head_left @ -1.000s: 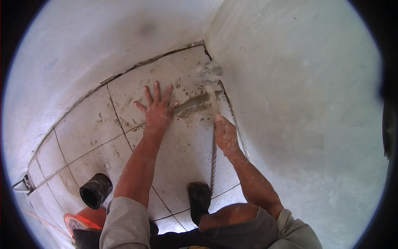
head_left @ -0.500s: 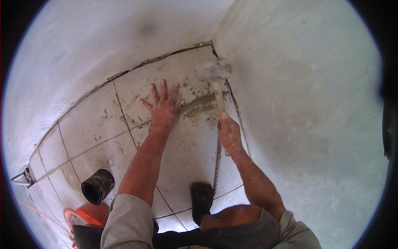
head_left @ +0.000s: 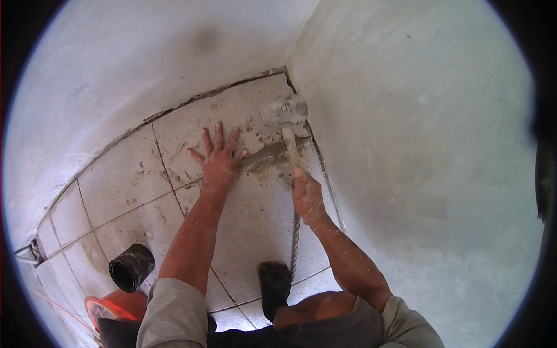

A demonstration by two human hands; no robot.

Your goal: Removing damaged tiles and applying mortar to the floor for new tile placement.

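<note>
Left hand: fingers spread, palm down on the corner tile.
Right hand: wrapped round the handle of the mallet; head over the same tile, blurred, contact cannot be told.
Done, by my judgement: corner tile in its place, rows beside it laid.
Left, by my judgement: dark wall gap unfilled; wet mortar smeared along tile's near seam.
Twisted rod: on floor, below right hand.
Floor: pale square tiles, mud-spotted.
Nearby: black cylinder, orange bucket, dark boot.
Room: bare, pale plaster walls meeting at a corner.
</note>
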